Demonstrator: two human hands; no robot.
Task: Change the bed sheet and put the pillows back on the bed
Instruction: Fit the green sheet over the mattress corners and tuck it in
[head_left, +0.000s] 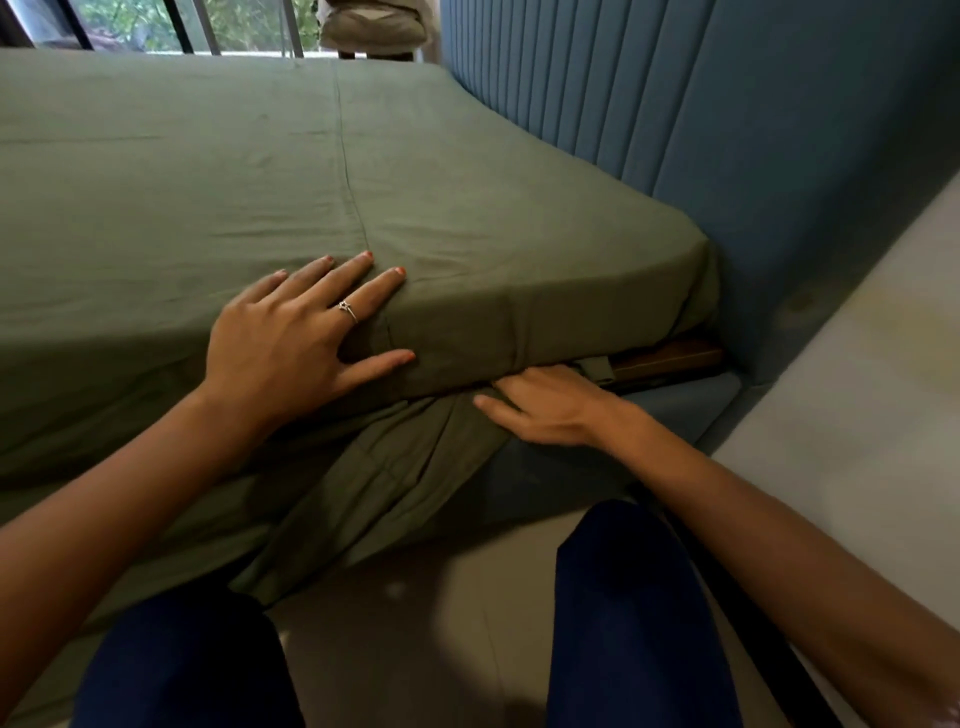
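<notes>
My left grip (291, 338) lies flat, fingers spread wide, pressing the soft olive bed sheet (218, 171) on the mattress's near edge. My right grip (545, 405) reaches under the mattress, fingers straight against the loose hanging cloth. Ribbed blue padded headboard (675, 104) stands far right.

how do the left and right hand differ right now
The left hand lies flat on top of the mattress edge, fingers spread; the right hand is lower, its fingers reaching under the mattress at the sheet. The left wears a ring; no ring shows on the right. Both touch the green sheet.
</notes>
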